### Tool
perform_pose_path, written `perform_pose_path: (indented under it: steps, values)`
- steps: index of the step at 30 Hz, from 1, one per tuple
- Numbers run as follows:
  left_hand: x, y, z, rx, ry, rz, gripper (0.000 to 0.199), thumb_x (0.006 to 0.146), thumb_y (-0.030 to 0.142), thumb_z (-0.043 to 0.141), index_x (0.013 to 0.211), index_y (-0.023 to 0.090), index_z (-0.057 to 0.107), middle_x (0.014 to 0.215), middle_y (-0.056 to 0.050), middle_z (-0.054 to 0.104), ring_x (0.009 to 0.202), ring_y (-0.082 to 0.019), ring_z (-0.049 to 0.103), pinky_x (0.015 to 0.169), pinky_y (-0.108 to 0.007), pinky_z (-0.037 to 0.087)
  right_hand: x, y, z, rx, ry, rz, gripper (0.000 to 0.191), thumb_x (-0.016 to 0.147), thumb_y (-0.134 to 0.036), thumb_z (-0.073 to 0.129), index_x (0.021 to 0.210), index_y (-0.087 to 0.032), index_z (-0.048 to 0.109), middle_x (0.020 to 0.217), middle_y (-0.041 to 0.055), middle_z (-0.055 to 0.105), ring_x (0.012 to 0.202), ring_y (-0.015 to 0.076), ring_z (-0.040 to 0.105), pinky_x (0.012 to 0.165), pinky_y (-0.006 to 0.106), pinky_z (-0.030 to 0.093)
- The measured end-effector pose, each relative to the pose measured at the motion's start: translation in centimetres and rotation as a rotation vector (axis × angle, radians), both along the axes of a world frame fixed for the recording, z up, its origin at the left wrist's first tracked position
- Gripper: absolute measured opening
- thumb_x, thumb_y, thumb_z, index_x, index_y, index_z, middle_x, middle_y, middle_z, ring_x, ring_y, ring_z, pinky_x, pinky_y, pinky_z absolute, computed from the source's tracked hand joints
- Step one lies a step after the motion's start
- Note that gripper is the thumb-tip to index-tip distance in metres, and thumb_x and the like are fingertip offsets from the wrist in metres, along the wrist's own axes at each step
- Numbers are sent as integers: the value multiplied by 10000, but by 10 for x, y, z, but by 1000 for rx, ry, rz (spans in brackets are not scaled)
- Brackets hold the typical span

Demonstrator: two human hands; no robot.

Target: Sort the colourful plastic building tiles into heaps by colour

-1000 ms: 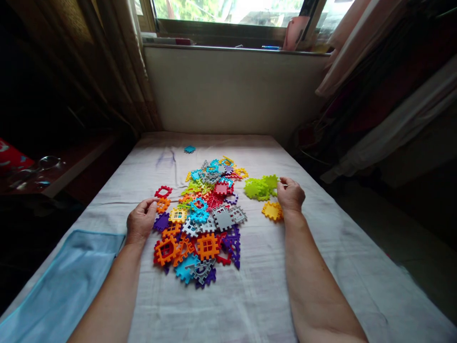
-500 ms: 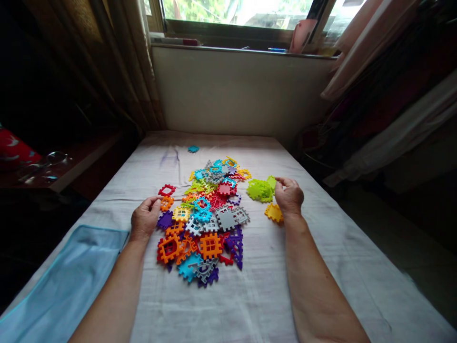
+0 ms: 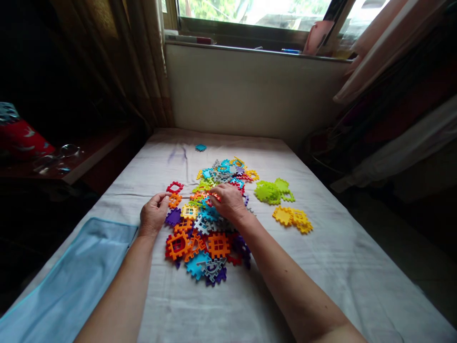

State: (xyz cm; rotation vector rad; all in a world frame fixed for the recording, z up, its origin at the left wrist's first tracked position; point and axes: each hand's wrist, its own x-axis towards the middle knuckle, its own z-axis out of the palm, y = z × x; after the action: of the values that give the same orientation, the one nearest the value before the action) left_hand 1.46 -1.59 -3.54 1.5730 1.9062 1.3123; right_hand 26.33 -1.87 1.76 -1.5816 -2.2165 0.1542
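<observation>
Plastic toothed pieces in many colours lie in a pile on the pale sheet. My right hand (image 3: 230,202) is over the middle of the pile, its fingertips together at orange and red pieces; what they pinch, if anything, is too small to name. At the pile's left edge, my left hand (image 3: 154,214) has thumb and finger pressed together at an orange piece (image 3: 174,200). Near it lie a red frame piece (image 3: 174,187) and a purple piece (image 3: 173,217). Green pieces (image 3: 267,192) and yellow pieces (image 3: 283,216) form separate groups to the right.
A blue cloth (image 3: 85,267) lies at the left of the sheet (image 3: 214,314). One blue piece (image 3: 200,148) sits alone near the far edge. Glasses (image 3: 69,151) rest on a dark side table at left. Curtains and hanging clothes flank the window.
My right hand has left the green pieces and moved left onto the pile. The view has shifted a little, and several yellow pieces its arm partly hid now show. My left hand stays beside the orange piece.
</observation>
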Motion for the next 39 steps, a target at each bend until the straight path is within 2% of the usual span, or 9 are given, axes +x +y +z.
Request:
perform_pose_path:
  steps: [4, 11, 14, 18, 23, 27, 31, 35, 39]
  values:
    - [0, 0, 0, -1, -2, -8, 394, 757, 479, 520, 924, 211, 754, 746, -33, 732, 690, -183, 650, 661, -278, 501, -25, 1, 0, -43, -132, 127, 303, 906, -370, 582, 1163, -258, 697, 1195, 62, 693, 1105, 229, 583, 956, 354, 448]
    - [-1, 0, -2, -9, -11, -14, 407, 764, 493, 517, 933, 207, 751, 695, -18, 707, 687, -180, 642, 665, -270, 501, -41, -1, 6, -97, -283, 104, 278, 925, -325, 527, 1125, -234, 697, 1134, 94, 683, 1086, 254, 576, 920, 388, 449]
    - [-1, 0, 0, -11, 1, -10, 396, 760, 484, 520, 934, 213, 750, 723, -15, 718, 694, -176, 642, 675, -267, 500, -42, 0, 5, -54, -163, 99, 317, 910, -330, 554, 1193, -246, 669, 1173, 87, 678, 1103, 254, 577, 940, 394, 449]
    - [-1, -1, 1, -14, 10, -16, 404, 765, 481, 513, 948, 209, 750, 735, -23, 722, 698, -177, 644, 679, -269, 503, -37, 3, 0, -21, 246, 36, 442, 876, -332, 611, 1304, -220, 604, 1221, 83, 665, 1060, 206, 618, 948, 344, 481]
    - [0, -1, 2, -5, 16, 0, 371, 762, 468, 526, 924, 219, 748, 736, -18, 727, 685, -175, 645, 655, -265, 505, 9, 10, 3, 36, 592, -73, 408, 822, -279, 627, 1222, -207, 657, 1194, 74, 669, 887, 150, 653, 837, 287, 533]
    - [1, -2, 4, 4, 31, -1, 380, 761, 477, 521, 918, 217, 748, 777, -25, 743, 678, -173, 650, 648, -267, 504, 82, 14, 5, 104, 460, -358, 383, 797, -318, 639, 1159, -206, 700, 1125, 83, 699, 855, 175, 666, 856, 329, 530]
    - [0, -1, 3, -2, 43, -4, 394, 762, 494, 520, 924, 215, 748, 760, -25, 735, 649, -167, 636, 633, -266, 499, 144, 10, -4, 85, 195, -711, 373, 757, -351, 657, 1100, -230, 738, 1104, 94, 716, 983, 245, 654, 904, 384, 500]
    - [-2, 0, 0, -3, 49, -2, 395, 764, 491, 526, 942, 214, 745, 782, -31, 737, 689, -172, 648, 651, -266, 507, 168, 5, -14, -22, 60, -876, 397, 748, -381, 658, 1123, -276, 738, 1122, 89, 720, 1044, 293, 639, 891, 429, 485]
    - [-2, 0, 0, -19, 50, 2, 403, 757, 505, 530, 943, 221, 746, 791, -29, 741, 692, -173, 647, 652, -270, 506, 172, 5, -20, -49, 36, -892, 386, 741, -389, 655, 1107, -299, 740, 1105, 77, 727, 1024, 293, 642, 868, 437, 486]
